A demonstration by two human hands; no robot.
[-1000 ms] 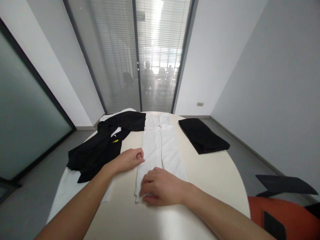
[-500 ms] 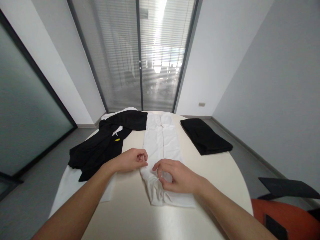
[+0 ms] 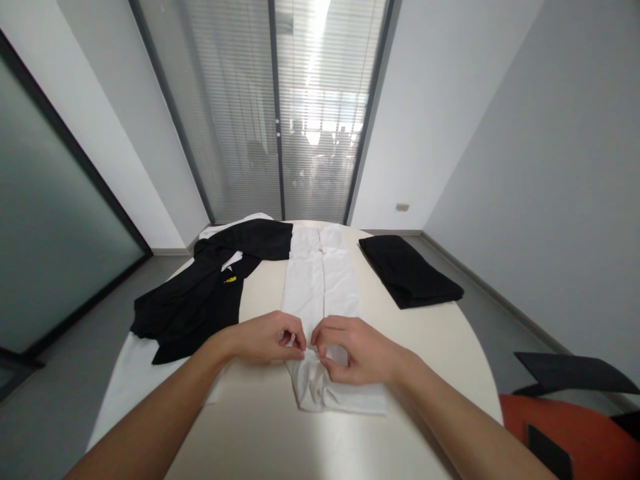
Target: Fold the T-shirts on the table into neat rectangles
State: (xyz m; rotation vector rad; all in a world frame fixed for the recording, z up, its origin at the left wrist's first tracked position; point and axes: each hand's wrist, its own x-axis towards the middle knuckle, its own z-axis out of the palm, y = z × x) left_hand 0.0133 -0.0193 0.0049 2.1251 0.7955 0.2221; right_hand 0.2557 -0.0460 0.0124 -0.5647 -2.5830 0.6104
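Note:
A long white garment (image 3: 304,287) lies flat on the table, its two sides meeting along a line down the middle. Its near end is bunched and creased. At that creased part, my left hand (image 3: 274,339) pinches the cloth between thumb and fingers, from the left. Just right of it, the fingers of my right hand (image 3: 357,350) are curled and pinch the same garment. The fingertips of both hands almost meet. The fabric right under the right hand is partly hidden.
The round cream table (image 3: 425,353) also bears black clothing (image 3: 195,300) with a yellow mark, lying over white cloth (image 3: 130,380) on the left. A folded black cloth (image 3: 410,270) lies at the right. An orange and black chair (image 3: 560,427) stands beyond the right edge.
My left hand has moved right and nearer to me, onto the creased cloth beside my right hand. The right hand has hardly moved.

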